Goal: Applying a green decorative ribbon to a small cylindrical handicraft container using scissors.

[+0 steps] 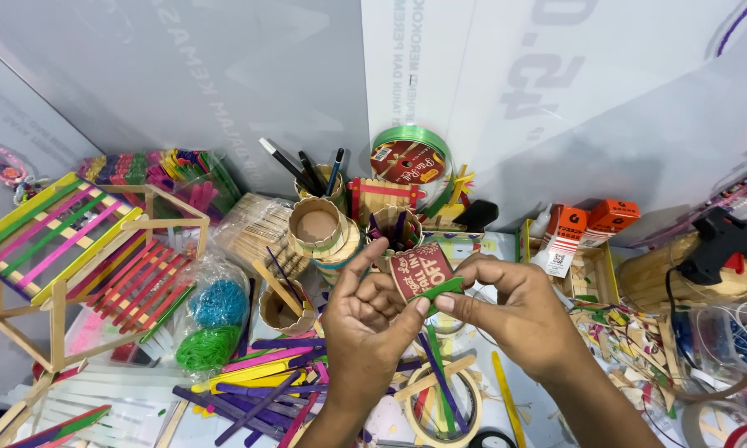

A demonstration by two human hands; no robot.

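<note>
Both hands meet above the middle of a crowded craft table (506, 249). The left hand (369, 319) pinches a small dark red tag (419, 270) between thumb and fingertips, its index finger raised and curved beside the tag's left edge. The right hand (510, 311) grips a short green stick (440, 289) between thumb and forefinger, and the stick lies against the lower edge of the tag; whether the two are stuck together cannot be told, since the fingers cover the joint. The tag's lower corner is hidden by the left thumb (its printing is only partly readable from here anyway). Below the hands lies a loose heap of coloured craft sticks (257, 390), partly covered by the left wrist, and a tape ring (440, 406) with sticks laid across it. Behind the hands stand cardboard cups (317, 226), one holding pens (303, 170), and a green ribbon spool (411, 156). At far left is a slatted stick frame (66, 241), its lower legs cut by the frame edge. A black glue gun (722, 241) rests at far right, its cord trailing out of sight among clutter.
</note>
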